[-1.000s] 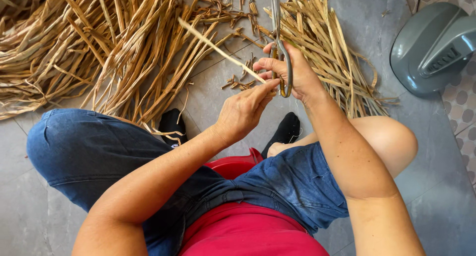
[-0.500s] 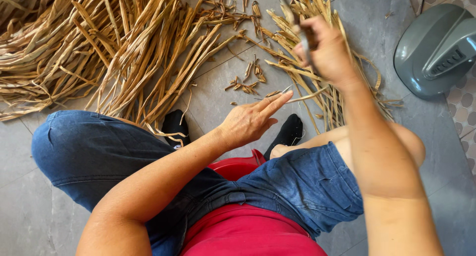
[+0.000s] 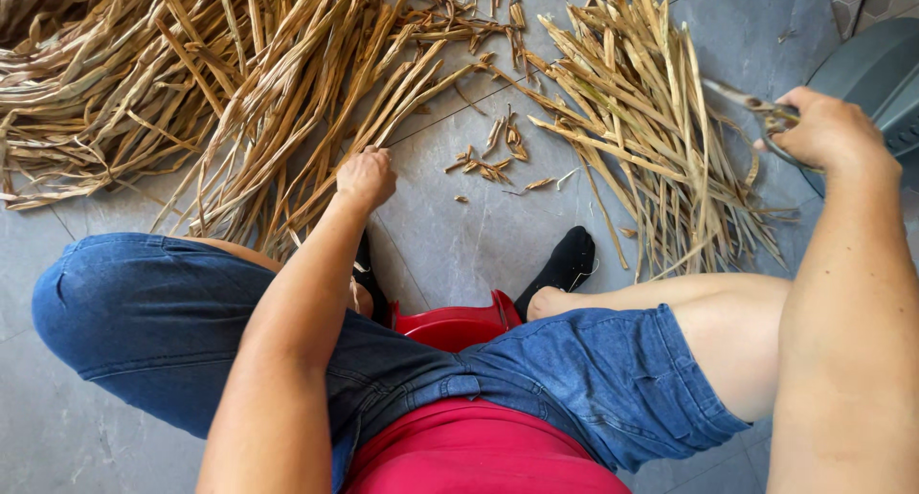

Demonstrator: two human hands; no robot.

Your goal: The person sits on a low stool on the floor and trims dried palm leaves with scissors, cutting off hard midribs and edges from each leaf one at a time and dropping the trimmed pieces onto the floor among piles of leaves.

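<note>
My left hand (image 3: pixel 366 176) reaches forward to the near edge of a big heap of dried, straw-coloured leaf strips (image 3: pixel 191 92). Its fingers are curled around the end of one strip. My right hand (image 3: pixel 828 130) is out to the right, above the edge of a second, tidier pile of strips (image 3: pixel 651 140). It grips a pair of scissors (image 3: pixel 751 101) whose blades point left over that pile. I sit with blue denim shorts and black socks, knees apart.
Small cut scraps (image 3: pixel 493 159) lie on the grey tiled floor (image 3: pixel 459 235) between the two piles. A grey rounded plastic object (image 3: pixel 876 68) stands at the far right. A red stool (image 3: pixel 459 322) shows between my legs.
The single strip held up between both hands is gone. My right hand swung right with the scissors, and my left hand dropped forward and left onto the big heap.
</note>
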